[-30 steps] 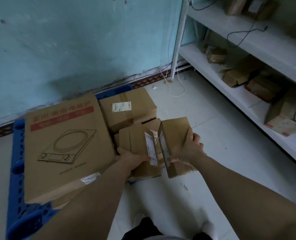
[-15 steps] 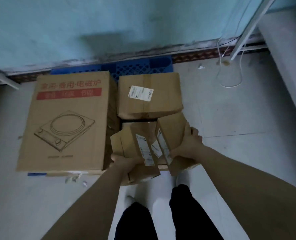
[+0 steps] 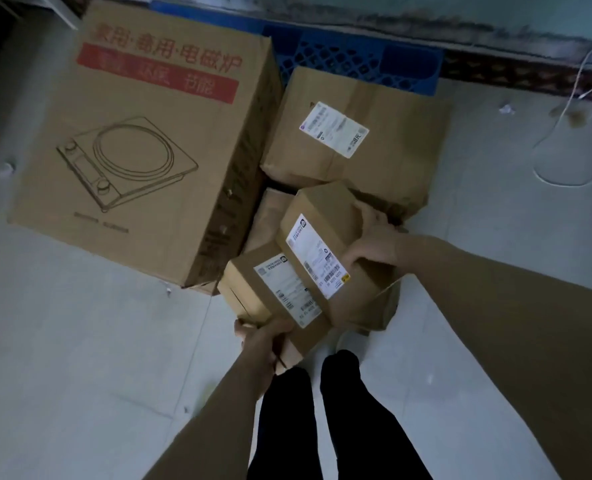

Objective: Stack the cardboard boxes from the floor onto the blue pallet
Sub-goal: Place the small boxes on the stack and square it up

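Grey tiles (image 3: 79, 341), blue pallet (image 3: 356, 64) by a teal wall (image 3: 495, 8) — left hand (image 3: 263, 341) grips the near box (image 3: 253, 282), right hand (image 3: 374, 240) the far box (image 3: 325, 216).

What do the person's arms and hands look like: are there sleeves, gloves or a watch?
The left grip and the right grip are bare hands without gloves. Both forearms are bare as far as the picture shows; no sleeve, watch or bracelet is visible. The dim, blurred picture hides finer marks such as rings.
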Tool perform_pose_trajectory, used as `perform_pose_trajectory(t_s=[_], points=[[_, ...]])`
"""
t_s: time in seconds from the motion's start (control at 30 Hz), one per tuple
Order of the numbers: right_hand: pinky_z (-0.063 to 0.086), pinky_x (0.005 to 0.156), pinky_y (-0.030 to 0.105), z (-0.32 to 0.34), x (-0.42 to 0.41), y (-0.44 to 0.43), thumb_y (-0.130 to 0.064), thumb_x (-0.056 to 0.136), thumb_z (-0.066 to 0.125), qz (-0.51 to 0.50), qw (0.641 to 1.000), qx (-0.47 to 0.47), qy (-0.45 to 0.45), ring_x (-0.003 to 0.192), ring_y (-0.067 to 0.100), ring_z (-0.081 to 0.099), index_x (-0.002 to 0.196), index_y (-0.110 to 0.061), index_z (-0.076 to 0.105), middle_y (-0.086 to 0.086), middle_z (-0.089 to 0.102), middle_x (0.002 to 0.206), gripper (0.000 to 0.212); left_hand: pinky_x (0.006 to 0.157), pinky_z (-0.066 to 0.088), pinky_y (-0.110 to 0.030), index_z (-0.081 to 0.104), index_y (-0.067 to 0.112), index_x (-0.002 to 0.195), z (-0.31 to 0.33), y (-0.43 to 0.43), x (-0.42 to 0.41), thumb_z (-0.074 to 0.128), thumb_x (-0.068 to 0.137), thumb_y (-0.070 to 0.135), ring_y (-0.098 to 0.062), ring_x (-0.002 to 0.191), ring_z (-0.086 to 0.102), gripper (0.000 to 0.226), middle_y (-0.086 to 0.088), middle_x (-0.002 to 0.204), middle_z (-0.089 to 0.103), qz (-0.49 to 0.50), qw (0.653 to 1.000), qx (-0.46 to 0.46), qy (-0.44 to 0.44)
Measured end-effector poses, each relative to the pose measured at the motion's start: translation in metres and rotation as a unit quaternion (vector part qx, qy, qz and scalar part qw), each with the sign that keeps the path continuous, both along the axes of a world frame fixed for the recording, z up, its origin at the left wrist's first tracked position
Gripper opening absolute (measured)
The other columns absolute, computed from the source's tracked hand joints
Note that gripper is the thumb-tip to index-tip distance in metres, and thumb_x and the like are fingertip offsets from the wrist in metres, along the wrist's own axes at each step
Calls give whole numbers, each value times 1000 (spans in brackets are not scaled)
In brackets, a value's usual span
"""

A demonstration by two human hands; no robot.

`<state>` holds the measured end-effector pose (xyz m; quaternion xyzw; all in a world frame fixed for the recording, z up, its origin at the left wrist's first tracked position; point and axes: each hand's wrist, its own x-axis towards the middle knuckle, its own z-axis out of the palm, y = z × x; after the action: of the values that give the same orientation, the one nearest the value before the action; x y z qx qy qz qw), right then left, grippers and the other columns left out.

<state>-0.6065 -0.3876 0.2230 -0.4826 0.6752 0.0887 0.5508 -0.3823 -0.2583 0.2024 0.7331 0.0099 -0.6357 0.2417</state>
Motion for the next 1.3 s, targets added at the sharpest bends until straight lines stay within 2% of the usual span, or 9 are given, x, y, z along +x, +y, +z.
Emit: perform_pose_trajectory(t_s=[0.13, 0.27, 0.4, 0.5, 0.6, 0.7, 0.83, 1.07, 1.3], points=[[36, 102, 40, -23, 0, -6, -8, 71, 61, -34, 998, 7, -49, 140, 28, 26, 152, -39, 2, -3, 15, 158, 106, 72, 54, -42, 25, 24, 134, -11, 7, -7, 72, 60, -3, -22, 94, 61, 92, -10, 118, 56, 60, 998, -2, 23], [37, 103, 35, -34, 5, -4, -10, 96, 49, 49, 993, -88, 56, 138, 26, 36, 155, -26, 4, 4, 32, 152, 76, 88, 52, -58, 29, 23, 136, -23, 10, -9, 65, 68, -7, -26, 98, 60, 82, -12, 120, 57, 118, 992, 2, 41], [52, 81, 33, -49, 7, 4, -14, 95, 49, 37, 984, -150, 92, 126, 30, 52, 143, -24, 33, 5, 53, 131, 52, 77, 54, -53, 35, 18, 135, -21, 10, -6, 57, 65, -3, -28, 98, 61, 77, -11, 118, 60, 109, 992, 6, 66], [32, 112, 51, -49, 13, 5, -20, 93, 54, 21, 984, -102, 144, 141, 34, 29, 154, -23, 8, 9, 28, 154, 76, 77, 53, -49, 39, 23, 135, -22, 8, -2, 35, 80, -11, -28, 95, 62, 65, -11, 122, 61, 95, 991, 8, 91], [18, 117, 54, -53, 19, 12, -28, 94, 54, 15, 979, -57, 195, 145, 38, 14, 154, -22, 3, 16, 14, 157, 79, 63, 56, -42, 27, 22, 148, -34, 7, 5, 40, 84, -8, -34, 108, 60, 72, -13, 122, 61, 81, 992, 48, 86], [32, 111, 50, -55, 23, 9, -19, 92, 55, -23, 983, -85, 162, 137, 38, 32, 150, -28, 19, 15, 30, 149, 70, 78, 56, -55, 38, 9, 137, -41, 5, 6, 51, 89, 4, -38, 101, 60, 50, -11, 117, 59, 36, 994, 75, 64], [40, 98, 43, -47, 37, -4, -19, 93, 49, -27, 979, -177, 98, 125, 34, 47, 131, -20, 50, 7, 46, 136, 38, 58, 58, -45, 45, 18, 129, -44, 0, 0, 57, 92, 20, -41, 95, 63, 39, -8, 121, 58, 8, 993, 97, 61], [44, 102, 49, -58, 61, -4, -18, 87, 56, -120, 980, -90, 129, 129, 37, 45, 154, -16, -1, 19, 36, 146, 88, 64, 60, -51, 41, 20, 133, -46, -12, -7, 55, 96, 26, -42, 96, 65, 40, -8, 116, 58, 31, 993, 96, 57], [52, 91, 40, -58, 81, -28, -13, 88, 51, -85, 983, -93, 135, 117, 34, 54, 151, -8, 3, 18, 42, 141, 79, 80, 56, -57, 32, 23, 130, -43, -46, -1, 56, 94, 22, -36, 103, 65, 43, -1, 103, 56, 43, 997, 66, 5]])
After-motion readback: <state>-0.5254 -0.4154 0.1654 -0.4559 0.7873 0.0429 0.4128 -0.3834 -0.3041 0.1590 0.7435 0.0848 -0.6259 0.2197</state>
